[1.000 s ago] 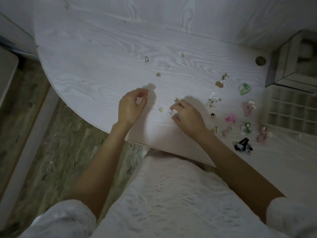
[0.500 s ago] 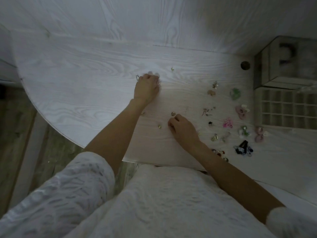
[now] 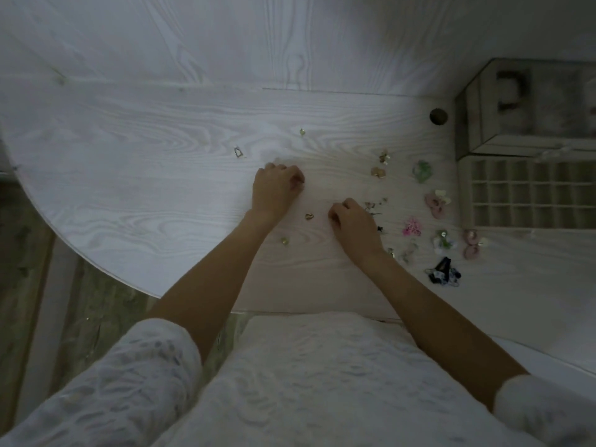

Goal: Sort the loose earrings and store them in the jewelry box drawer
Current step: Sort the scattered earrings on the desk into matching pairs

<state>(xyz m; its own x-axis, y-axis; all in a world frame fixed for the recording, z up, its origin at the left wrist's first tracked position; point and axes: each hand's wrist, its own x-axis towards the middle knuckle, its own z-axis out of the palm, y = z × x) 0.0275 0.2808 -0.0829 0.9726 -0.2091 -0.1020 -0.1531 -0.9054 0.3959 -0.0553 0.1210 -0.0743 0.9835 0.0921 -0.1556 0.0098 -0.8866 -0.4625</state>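
Note:
My left hand (image 3: 277, 187) rests knuckles-up on the white desk with its fingers curled under; whatever lies beneath them is hidden. My right hand (image 3: 353, 222) sits close by to the right, fingers also curled, tips hidden. Loose small gold earrings lie around them: a heart earring (image 3: 309, 216) between the hands, a stud (image 3: 284, 241) nearer me, a trapezoid earring (image 3: 238, 152) and another stud (image 3: 302, 132) farther out. The jewelry box (image 3: 529, 108) stands at the far right with its compartmented drawer (image 3: 529, 195) pulled out.
Earrings lie in pairs right of my right hand: gold (image 3: 378, 171), green (image 3: 422, 171), pink (image 3: 435, 201), magenta (image 3: 412, 227), black (image 3: 443, 272). A round cable hole (image 3: 438, 116) sits by the box. The desk's curved edge (image 3: 96, 262) drops to the floor on the left.
My left hand reached out to the far earrings, then pulled back a little toward the right hand. The right hand stayed nearly in place. The view shifted as my head moved.

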